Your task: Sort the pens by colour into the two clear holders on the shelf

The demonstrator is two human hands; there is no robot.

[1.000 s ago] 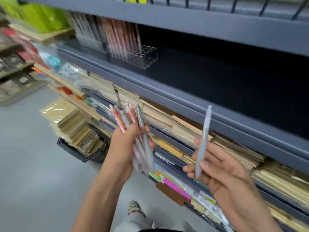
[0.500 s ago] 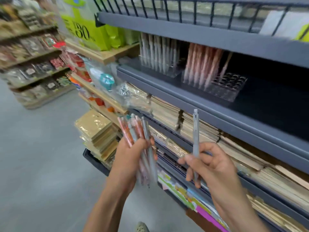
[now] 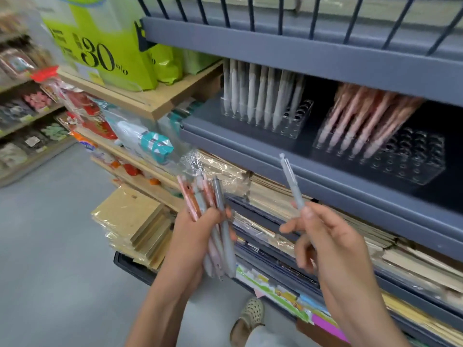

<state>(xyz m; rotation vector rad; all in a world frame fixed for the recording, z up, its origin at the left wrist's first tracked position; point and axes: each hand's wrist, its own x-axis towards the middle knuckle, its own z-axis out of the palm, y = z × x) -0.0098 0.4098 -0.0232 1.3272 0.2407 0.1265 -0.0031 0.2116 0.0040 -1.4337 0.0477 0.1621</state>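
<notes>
My left hand [image 3: 198,236] grips a bundle of pink and grey pens [image 3: 213,221], fanned upward below the shelf. My right hand [image 3: 325,236] pinches a single grey pen [image 3: 292,181], which tilts up and to the left with its clicker end on top. On the grey shelf [image 3: 250,149] stand two clear holders. The left holder [image 3: 295,121] carries several grey-white pens [image 3: 260,96]. The right holder [image 3: 413,159] carries several pink pens [image 3: 363,116] leaning left, with open holes on its right side. Both hands are below and in front of the holders.
The upper shelf's front edge [image 3: 300,56] hangs low over the pen tops. Stacks of wrapped paper [image 3: 263,194] fill the shelf under the holders. A wooden rack [image 3: 150,101] with green bags [image 3: 105,46] stands to the left. My shoe [image 3: 250,319] is on the grey floor.
The view has swung toward the holders, which appear closer and more central. The right hand's grey pen has tilted from nearly upright to leaning left. The left hand keeps its bundle.
</notes>
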